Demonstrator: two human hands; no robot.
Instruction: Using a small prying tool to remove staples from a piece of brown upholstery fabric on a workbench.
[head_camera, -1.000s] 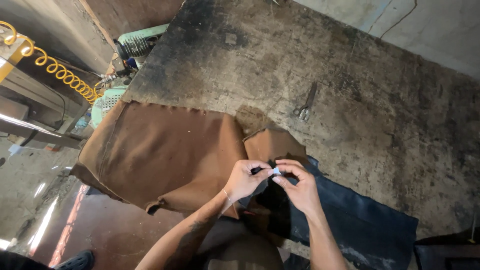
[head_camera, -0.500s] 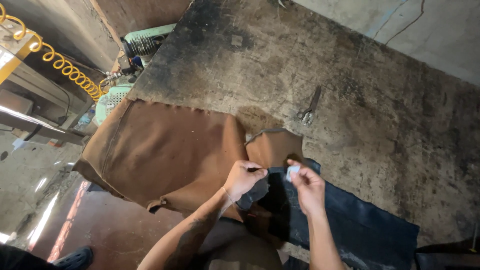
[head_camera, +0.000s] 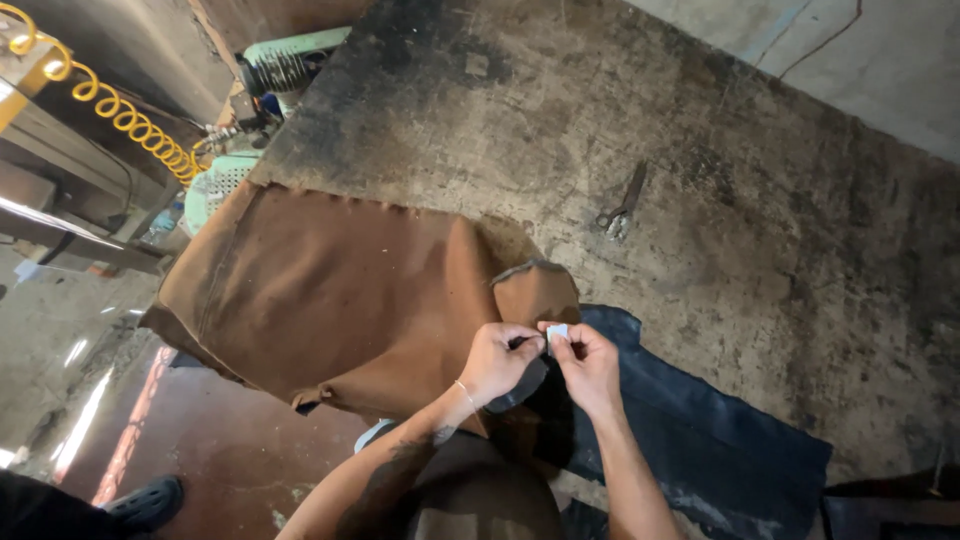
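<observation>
Left hand: my left hand (head_camera: 498, 358) was curled over the edge of a dark piece (head_camera: 520, 385), thumb and fingers pinched narrow on it, a thin bracelet at the wrist.
Right hand: my right hand (head_camera: 590, 362) was closed in a tight fingertip pinch around a small white piece (head_camera: 557, 332); only its top corner showed above my fingers.
Relation: the white piece sat between my two hands, just to the left of my right fingertips and touching or nearly touching my left thumb; I could not tell which. My right hand had it; my left was the nearer free help.
Axis: too little of the white piece showed for me to judge a long axis.
Look of the white piece: pale, flat-seeming, squarish at the visible corner, very small against my fingers.
Dark piece: stiff-looking, blackish, hanging down from my left grip toward my lap.
Below the hands: a dark blue sheet (head_camera: 700, 440) lay spread on the worn, stained table (head_camera: 700, 200), running off to my right.
To the left: a large brown sheet (head_camera: 330, 290) draped over the table's near corner, its small flap (head_camera: 535, 292) just above my hands.
Farther off: a pair of metal scissors (head_camera: 620, 205) lay well apart, up and to the right.
</observation>
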